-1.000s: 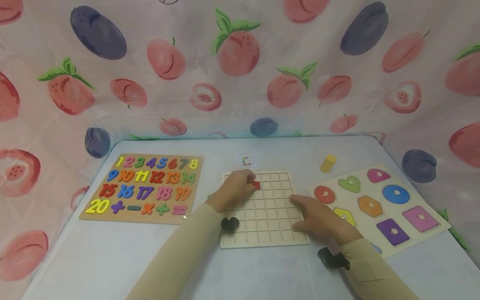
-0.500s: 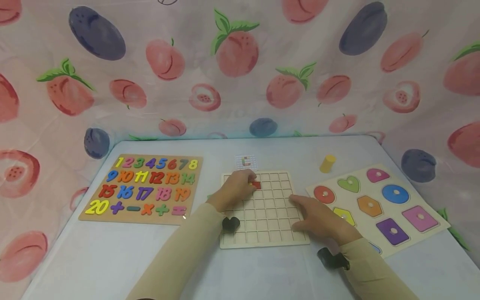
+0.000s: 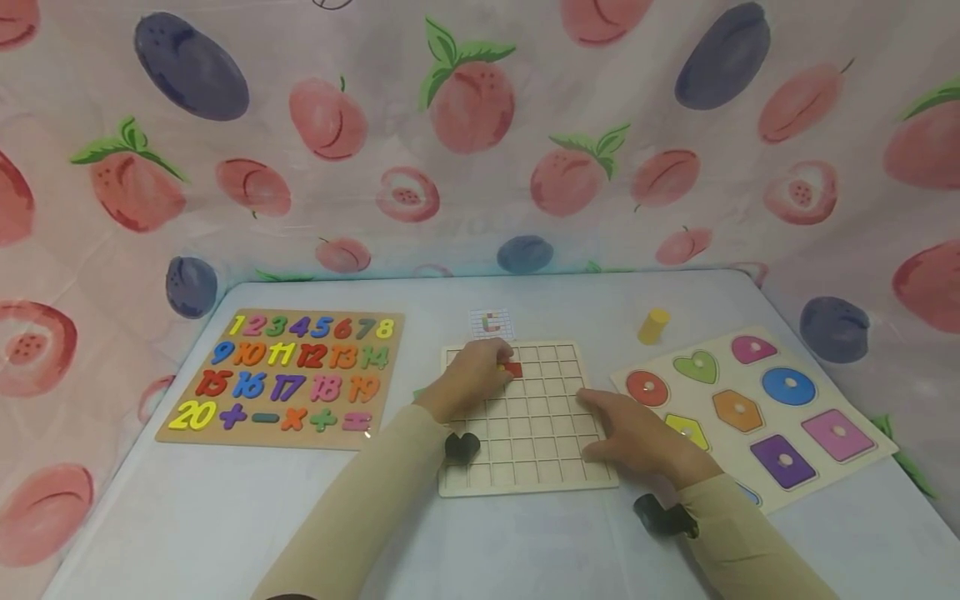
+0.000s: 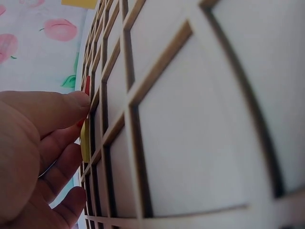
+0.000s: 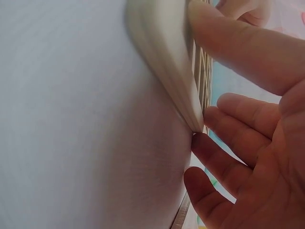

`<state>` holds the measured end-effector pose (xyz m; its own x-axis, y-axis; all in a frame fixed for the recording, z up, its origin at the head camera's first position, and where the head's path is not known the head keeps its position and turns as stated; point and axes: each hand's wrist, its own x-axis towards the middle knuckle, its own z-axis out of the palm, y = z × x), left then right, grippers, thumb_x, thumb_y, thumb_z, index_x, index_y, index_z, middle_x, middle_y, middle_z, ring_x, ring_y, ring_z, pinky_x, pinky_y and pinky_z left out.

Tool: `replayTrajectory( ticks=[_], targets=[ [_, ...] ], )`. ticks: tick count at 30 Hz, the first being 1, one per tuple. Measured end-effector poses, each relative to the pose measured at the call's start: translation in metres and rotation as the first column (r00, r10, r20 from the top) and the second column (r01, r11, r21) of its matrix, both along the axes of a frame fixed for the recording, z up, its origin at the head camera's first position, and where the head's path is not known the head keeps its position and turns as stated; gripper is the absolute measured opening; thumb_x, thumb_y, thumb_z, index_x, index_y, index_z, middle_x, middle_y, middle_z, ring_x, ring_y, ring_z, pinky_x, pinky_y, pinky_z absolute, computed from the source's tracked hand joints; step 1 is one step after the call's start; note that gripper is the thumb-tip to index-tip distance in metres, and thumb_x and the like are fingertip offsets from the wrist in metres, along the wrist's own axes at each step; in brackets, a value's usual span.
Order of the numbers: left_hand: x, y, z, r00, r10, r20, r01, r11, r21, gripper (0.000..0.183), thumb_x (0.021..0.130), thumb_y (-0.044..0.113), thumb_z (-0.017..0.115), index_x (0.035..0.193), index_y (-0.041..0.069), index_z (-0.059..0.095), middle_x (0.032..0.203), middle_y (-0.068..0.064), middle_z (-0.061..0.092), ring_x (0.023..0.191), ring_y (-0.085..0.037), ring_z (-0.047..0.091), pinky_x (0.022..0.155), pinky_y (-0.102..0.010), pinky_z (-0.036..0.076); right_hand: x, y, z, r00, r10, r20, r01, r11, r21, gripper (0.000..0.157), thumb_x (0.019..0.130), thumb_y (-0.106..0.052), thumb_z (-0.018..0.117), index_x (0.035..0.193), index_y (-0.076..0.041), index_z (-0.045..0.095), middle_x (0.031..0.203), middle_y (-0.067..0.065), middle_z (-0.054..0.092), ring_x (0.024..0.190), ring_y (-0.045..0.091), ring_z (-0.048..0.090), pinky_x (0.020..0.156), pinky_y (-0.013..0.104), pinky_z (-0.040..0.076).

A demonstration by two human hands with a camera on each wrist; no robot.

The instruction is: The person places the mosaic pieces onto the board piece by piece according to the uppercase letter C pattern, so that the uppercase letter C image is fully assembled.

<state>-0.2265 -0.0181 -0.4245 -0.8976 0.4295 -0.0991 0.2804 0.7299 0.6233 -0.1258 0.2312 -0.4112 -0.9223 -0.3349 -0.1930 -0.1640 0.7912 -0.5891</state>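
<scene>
A pale wooden grid board [image 3: 532, 429] lies flat at the middle of the table. My left hand [image 3: 468, 375] reaches over its far left part, with thumb and fingers pinching at a small red tile [image 3: 513, 370]. In the left wrist view, a yellow tile [image 4: 85, 140] sits right beside the red one; fingers partly cover both. My right hand [image 3: 633, 433] rests at the board's right edge, fingers spread and only slightly bent. The right wrist view has its fingertips touching the board's rim [image 5: 169, 71].
Behind the board lies a small card [image 3: 491, 323] with a coloured pattern. A number puzzle board [image 3: 281, 375] is on the left, a shape puzzle board [image 3: 720, 446] on the right. A yellow cylinder [image 3: 654, 327] stands at the back right. Fruit-printed cloth [image 3: 480, 167] hangs behind the table.
</scene>
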Motion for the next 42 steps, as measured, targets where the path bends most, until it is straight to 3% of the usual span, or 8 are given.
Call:
replayTrajectory(
  ticks=[11, 19, 32, 39, 42],
  targets=[
    [0.003, -0.007, 0.006, 1.000, 0.004, -0.019, -0.004, 1.000, 0.031, 0.038, 0.093, 0.011, 0.065, 0.130, 0.004, 0.061, 0.128, -0.010, 0.064, 0.122, -0.024, 0.058, 0.104, -0.038, 0.045, 0.000, -0.001, 0.001, 1.000, -0.019, 0.013, 0.019, 1.000, 0.011, 0.078, 0.079, -0.012, 0.083, 0.147, 0.000, 0.046, 0.149, 0.018, 0.047, 0.140, 0.038, 0.037, 0.113, 0.055, 0.030],
    [-0.001, -0.021, 0.014, 0.999, 0.017, -0.029, -0.018, 0.999, -0.030, 0.037, 0.093, 0.014, 0.068, 0.129, 0.004, 0.062, 0.123, -0.009, 0.066, 0.119, -0.027, 0.059, 0.102, -0.040, 0.046, 0.001, -0.001, 0.001, 1.000, -0.007, 0.007, 0.007, 1.000, 0.008, 0.079, 0.078, -0.011, 0.083, 0.146, 0.001, 0.046, 0.149, 0.019, 0.046, 0.140, 0.039, 0.038, 0.113, 0.055, 0.031],
    [0.016, -0.053, 0.022, 0.986, 0.155, 0.062, -0.155, 0.988, -0.007, 0.039, 0.093, 0.016, 0.067, 0.131, 0.008, 0.062, 0.129, -0.008, 0.063, 0.122, -0.027, 0.056, 0.104, -0.044, 0.044, 0.000, 0.000, -0.002, 1.000, 0.003, -0.013, -0.002, 1.000, 0.008, 0.078, 0.078, -0.010, 0.082, 0.146, 0.002, 0.046, 0.148, 0.019, 0.047, 0.140, 0.039, 0.038, 0.112, 0.055, 0.031],
    [0.025, -0.076, 0.023, 0.977, 0.202, 0.069, -0.202, 0.979, -0.005, 0.039, 0.092, 0.015, 0.067, 0.130, 0.006, 0.062, 0.130, -0.010, 0.063, 0.123, -0.030, 0.055, 0.105, -0.048, 0.043, 0.001, 0.001, -0.002, 1.000, 0.001, -0.006, -0.001, 1.000, -0.004, 0.078, 0.079, -0.011, 0.082, 0.147, 0.002, 0.046, 0.149, 0.018, 0.047, 0.140, 0.039, 0.038, 0.112, 0.054, 0.031],
    [0.029, -0.086, 0.021, 0.960, 0.245, 0.133, -0.249, 0.968, 0.018, 0.040, 0.092, 0.015, 0.067, 0.131, 0.009, 0.062, 0.134, -0.009, 0.060, 0.127, -0.029, 0.052, 0.107, -0.049, 0.041, 0.001, 0.001, -0.001, 1.000, -0.005, -0.001, 0.005, 1.000, 0.000, 0.078, 0.079, -0.012, 0.082, 0.147, 0.001, 0.046, 0.149, 0.018, 0.047, 0.140, 0.038, 0.038, 0.112, 0.054, 0.031]
  ],
)
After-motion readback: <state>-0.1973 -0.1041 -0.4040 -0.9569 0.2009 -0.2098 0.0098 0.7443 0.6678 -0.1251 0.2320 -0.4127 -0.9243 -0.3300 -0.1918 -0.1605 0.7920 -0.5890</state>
